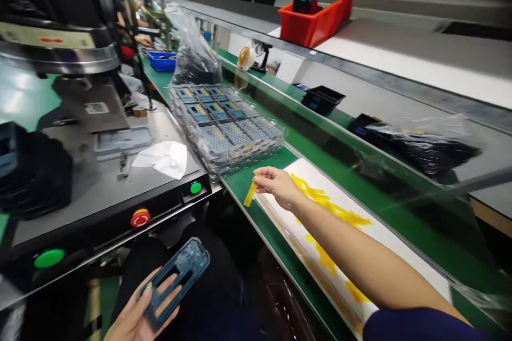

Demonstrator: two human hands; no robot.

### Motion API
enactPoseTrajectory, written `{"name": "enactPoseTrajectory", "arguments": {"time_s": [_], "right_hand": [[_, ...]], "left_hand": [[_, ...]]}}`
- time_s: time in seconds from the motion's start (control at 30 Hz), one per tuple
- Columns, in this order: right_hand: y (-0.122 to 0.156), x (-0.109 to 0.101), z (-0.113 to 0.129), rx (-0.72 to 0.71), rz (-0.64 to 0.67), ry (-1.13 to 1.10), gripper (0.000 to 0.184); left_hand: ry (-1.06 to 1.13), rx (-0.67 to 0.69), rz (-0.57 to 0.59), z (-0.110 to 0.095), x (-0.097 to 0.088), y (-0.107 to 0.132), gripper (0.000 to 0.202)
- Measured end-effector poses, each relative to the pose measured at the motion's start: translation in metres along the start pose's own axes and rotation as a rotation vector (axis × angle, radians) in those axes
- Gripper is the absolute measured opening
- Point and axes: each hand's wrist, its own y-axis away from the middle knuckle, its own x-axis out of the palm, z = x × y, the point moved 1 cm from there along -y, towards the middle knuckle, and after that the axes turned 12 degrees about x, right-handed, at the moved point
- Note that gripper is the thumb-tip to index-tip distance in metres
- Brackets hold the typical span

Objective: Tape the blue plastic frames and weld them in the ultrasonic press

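My left hand (140,303) holds a dark blue-grey plastic housing (192,257) low in front of me, its fingers showing through a long opening in the part. Between the thumb and fingers of my right hand (276,185) is a short yellow strip (250,194), hanging down over the green bench edge. Many more yellow strips (332,206) lie scattered on a white sheet (412,261) under and beside my right forearm. Beyond the right hand stands a stack of clear plastic trays (256,141); its top one carries several similar housings (216,111) with yellow pieces on them.
At left is a machine with a grey fixture (124,141), white cloth (164,159), red stop button (140,218) and green buttons (196,187). Dark parts (36,170) are stacked at its left. Across the bench are black bins (323,99), a red bin (314,18) and a bagged bundle (436,144).
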Motion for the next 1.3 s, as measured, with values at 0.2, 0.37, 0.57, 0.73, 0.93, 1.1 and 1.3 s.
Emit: {"name": "enactPoseTrajectory", "arguments": {"time_s": [0.2,0.37,0.57,0.73,0.93,1.1,1.3], "right_hand": [[0.046,0.11,-0.035,0.107,0.33,-0.073,0.029],[0.071,0.164,-0.069,0.166,0.497,0.005,0.028],[0.076,0.184,-0.102,0.16,0.471,0.189,0.022],[0.076,0.181,-0.117,0.085,0.425,0.272,0.018],[0.076,0.175,-0.125,-0.094,0.351,0.422,0.015],[0.071,0.164,-0.114,-0.362,0.28,0.524,0.012],[0.061,0.149,-0.074,-0.811,0.473,0.824,0.066]], "left_hand": [[0.14,0.092,0.021,-0.018,0.016,0.01,0.046],[0.178,0.175,0.016,-0.026,0.004,0.016,0.038],[0.232,0.218,0.031,-0.03,-0.001,0.021,0.036],[0.196,0.211,0.015,-0.028,-0.001,0.018,0.039],[0.026,0.269,0.019,-0.019,0.003,0.015,0.055],[-0.038,0.307,-0.009,-0.015,0.003,0.013,0.062],[-0.024,0.288,0.011,-0.017,-0.006,0.015,0.062]]}}
